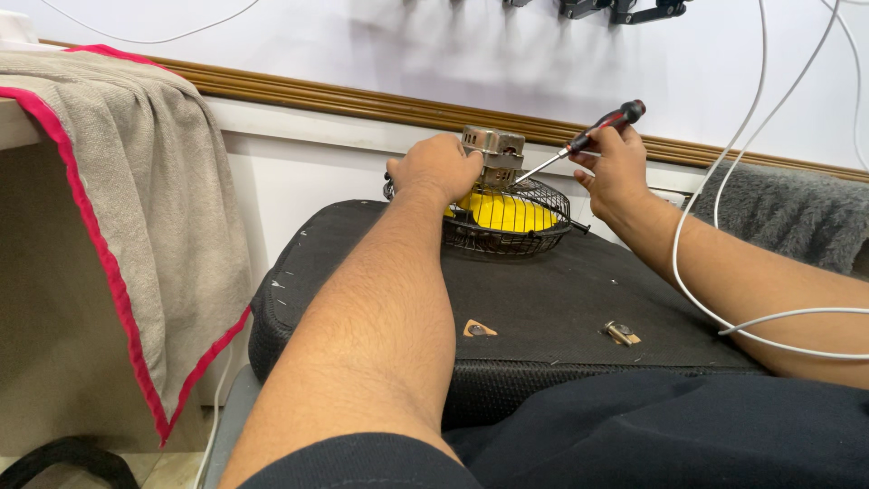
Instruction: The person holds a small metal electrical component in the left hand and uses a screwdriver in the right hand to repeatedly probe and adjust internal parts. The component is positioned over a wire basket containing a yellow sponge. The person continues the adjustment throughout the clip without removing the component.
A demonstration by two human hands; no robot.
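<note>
Two bare hands at work on one small fan assembly (501,204), which sits near the far edge of a black padded surface (362,272), roughly midway along that edge. Fan assembly: a dark wire cage, round and shallow, lying flat with yellow blades (507,214) visible through the bars; on top stands a boxy grey metal motor housing (494,152), upright, with holes along its upper rim. Left hand (439,167): fingers curled over the near-left side of the cage and against the motor housing, gripping it. Right hand (615,167): fingers closed round the red-and-black handle of a screwdriver (588,138); the thin metal shaft slants down and left, its tip meeting the base of the motor housing. Loose items on the padded surface, toward its near edge: one small triangular tan piece (479,329) with a dark centre, and one small metal part (620,332) to its right, the two well apart. White cables (715,312) loop down from above and cross the right forearm. Grey towel with red trim (136,199) draped over a ledge at the left. Grey fuzzy cloth (787,213) lies beyond the right edge of the padded surface.
</note>
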